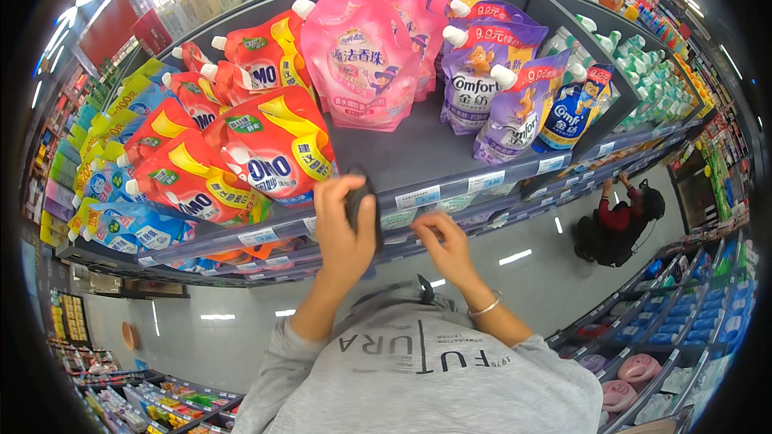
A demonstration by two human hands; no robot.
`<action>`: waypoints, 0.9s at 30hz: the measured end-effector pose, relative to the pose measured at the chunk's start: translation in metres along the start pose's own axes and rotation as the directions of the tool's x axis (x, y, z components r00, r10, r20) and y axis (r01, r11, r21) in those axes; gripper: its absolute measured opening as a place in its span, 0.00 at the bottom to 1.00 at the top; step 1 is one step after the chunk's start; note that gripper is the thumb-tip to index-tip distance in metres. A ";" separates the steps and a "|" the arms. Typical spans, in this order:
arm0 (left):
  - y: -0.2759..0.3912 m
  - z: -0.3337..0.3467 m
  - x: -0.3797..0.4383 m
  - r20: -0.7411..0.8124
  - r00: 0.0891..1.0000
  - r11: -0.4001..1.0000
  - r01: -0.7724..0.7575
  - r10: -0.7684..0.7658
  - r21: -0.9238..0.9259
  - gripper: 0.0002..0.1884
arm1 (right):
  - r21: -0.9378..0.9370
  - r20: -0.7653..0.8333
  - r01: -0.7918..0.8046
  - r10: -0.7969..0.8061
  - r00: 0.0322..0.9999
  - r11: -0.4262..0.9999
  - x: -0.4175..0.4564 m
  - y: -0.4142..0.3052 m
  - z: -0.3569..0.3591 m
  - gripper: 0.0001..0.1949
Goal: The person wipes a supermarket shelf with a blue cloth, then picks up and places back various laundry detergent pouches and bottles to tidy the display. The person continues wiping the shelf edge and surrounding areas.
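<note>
My left hand [339, 232] grips a black handheld device [362, 208], seen nearly edge-on, at the front edge of a grey store shelf [386, 147]. What kind of device it is cannot be told. To the right, my right hand [445, 247] hangs just before the shelf's price rail [449, 188], fingers loosely curled, with nothing visible in them. Red OMO laundry detergent pouches [271, 144] stand left of the device. Behind it rises a large pink refill pouch [362, 66] with a white cap. Purple Comfort softener pouches [482, 81] lean together on the right.
Blue detergent pouches [136, 226] crowd the shelf's left end. A dark divider [594, 48] separates the Comfort pouches from green-white bottles [648, 75]. Another person [624, 223] crouches by the shelving at right. Stocked shelves [669, 328] stand behind me across the grey floor [241, 337].
</note>
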State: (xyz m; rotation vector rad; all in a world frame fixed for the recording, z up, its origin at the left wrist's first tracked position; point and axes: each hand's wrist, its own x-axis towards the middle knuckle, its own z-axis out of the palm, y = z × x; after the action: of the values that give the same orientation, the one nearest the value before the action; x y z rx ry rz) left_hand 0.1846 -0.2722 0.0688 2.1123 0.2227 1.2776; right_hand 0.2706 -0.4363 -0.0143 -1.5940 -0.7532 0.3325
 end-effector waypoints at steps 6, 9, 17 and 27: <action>-0.012 0.070 0.072 0.352 0.897 0.807 -0.408 0.267 0.427 0.23 | 0.367 -0.174 -0.266 0.347 0.922 0.892 -0.061 0.048 -0.031 0.06; -0.072 0.097 0.029 0.574 0.817 0.910 -0.272 0.047 0.312 0.22 | 0.333 -0.323 -0.259 0.368 0.872 0.907 -0.077 0.055 -0.052 0.06; -0.067 0.129 0.041 0.748 0.590 0.952 -0.202 0.306 -0.230 0.13 | 0.408 -0.398 -0.307 0.471 0.787 0.860 -0.088 0.059 -0.056 0.07; -0.069 0.077 0.035 0.386 0.922 0.897 -0.150 -0.025 0.417 0.13 | 0.385 -0.295 -0.229 0.355 0.887 0.894 -0.051 0.043 -0.047 0.07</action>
State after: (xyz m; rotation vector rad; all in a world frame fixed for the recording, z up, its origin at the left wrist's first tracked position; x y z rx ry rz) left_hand 0.2793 -0.2365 0.0284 2.7307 0.2941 0.8708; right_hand 0.2733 -0.5053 -0.0580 -1.3803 -0.1510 0.3586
